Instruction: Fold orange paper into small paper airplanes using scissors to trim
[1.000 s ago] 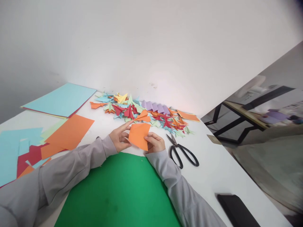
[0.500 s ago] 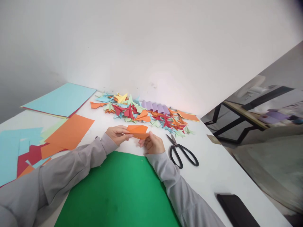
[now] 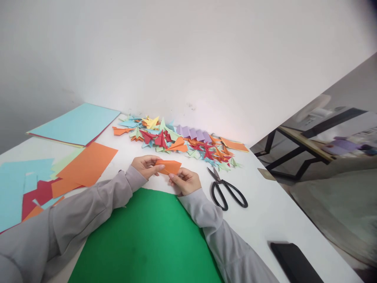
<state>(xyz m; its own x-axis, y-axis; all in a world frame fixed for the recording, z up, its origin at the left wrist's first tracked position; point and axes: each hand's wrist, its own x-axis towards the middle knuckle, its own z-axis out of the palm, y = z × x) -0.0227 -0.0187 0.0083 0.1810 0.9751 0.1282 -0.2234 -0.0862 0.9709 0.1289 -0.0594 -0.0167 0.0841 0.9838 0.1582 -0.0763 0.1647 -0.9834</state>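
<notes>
A small folded piece of orange paper [image 3: 170, 167] is held up between both hands, above the far edge of the green sheet [image 3: 147, 232]. My left hand [image 3: 146, 166] pinches its left end, thumb in front and fingers behind. At its lower right edge, my right hand [image 3: 187, 181] is closed with thumb and fingertips on the paper. Just beyond lies a heap of small folded paper shapes [image 3: 160, 139] in several colours, some like paper planes. Black-handled scissors [image 3: 219, 182] lie on the white table to the right of my right hand.
Blue sheets [image 3: 76, 124] are stacked at the back left. Orange sheets [image 3: 91, 165] and coloured scraps [image 3: 37, 192] lie by my left forearm. A black flat object [image 3: 294, 261] rests at the front right. A wall [image 3: 188, 59] stands behind the table.
The orange paper has been folded narrower, its upper flap now down. My right hand has shifted slightly left and down along its edge. My left hand stays nearly in place.
</notes>
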